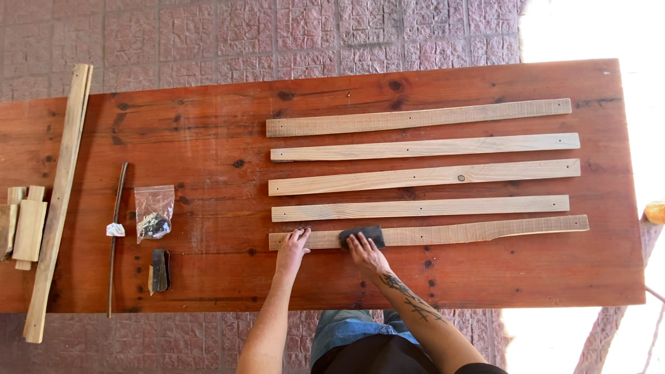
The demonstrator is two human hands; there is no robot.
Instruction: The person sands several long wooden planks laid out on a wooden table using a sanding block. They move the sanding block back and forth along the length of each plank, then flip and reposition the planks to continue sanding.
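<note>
Several pale wooden slats lie side by side on a reddish wooden table (208,138). On the nearest slat (485,230), my left hand (292,248) presses flat near the slat's left end. My right hand (364,251) rests its fingers on a dark sanding block (363,235), which sits on the same slat just right of my left hand. The other slats (422,176) lie untouched farther from me.
At the table's left end lie a long wooden strip (59,201), short wood blocks (26,228), a thin dark rod (116,228), a clear plastic bag (153,211) with dark contents and a small dark piece (160,270). Paved ground surrounds the table.
</note>
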